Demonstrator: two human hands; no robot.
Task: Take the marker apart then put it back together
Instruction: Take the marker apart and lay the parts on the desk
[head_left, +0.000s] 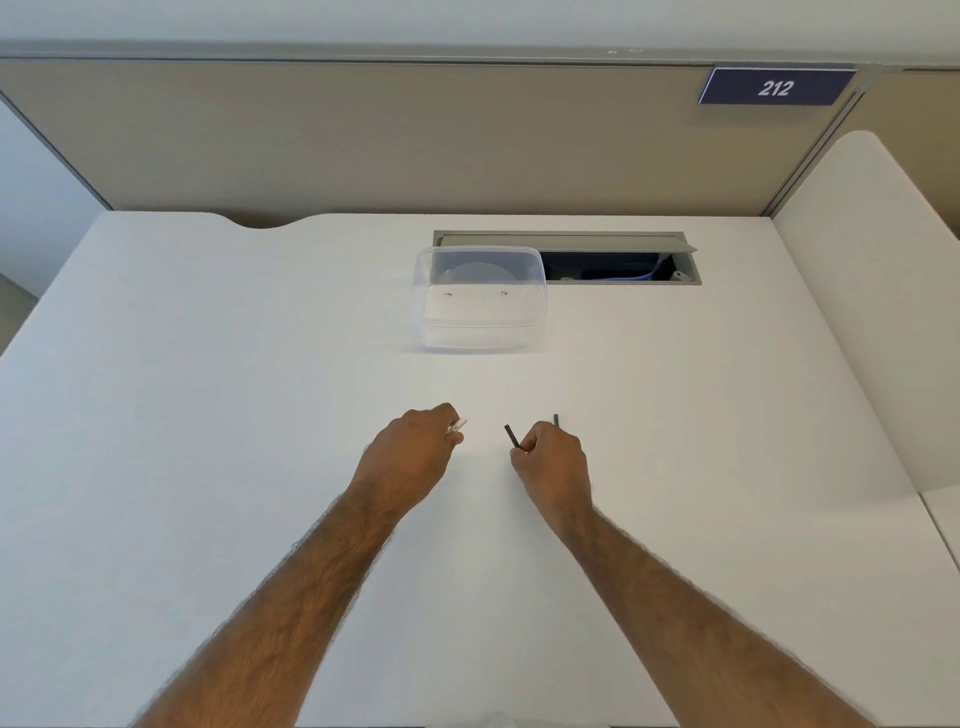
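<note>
A: What do the fingers (453, 430) of the left hand (415, 452) have?

B: They are curled tight around a white piece (458, 426). Only its tip pokes out past the knuckles. I think it is the body or the cap of the marker, but it is too small to tell which.

A: And the right hand (551, 457)?

B: Its fingers are closed too. They pinch a thin dark stick (511, 435) that points up and to the left. A second dark bit (556, 420) shows just behind that hand. I cannot tell if it is the other end of the same stick or a different piece.

A: So the marker is in pieces?

B: It looks that way. The two hands are apart, with bare white surface (208, 415) between them, out in the middle and a little toward the near edge. I think the taking-apart is done, or close to done.

A: What is left?

B: Putting it back together, I think. The dark stick would need to slide back into the white piece.

A: Anything else there?

B: A clear plastic box (479, 296) sits near the far edge. Nobody is touching it.
</note>
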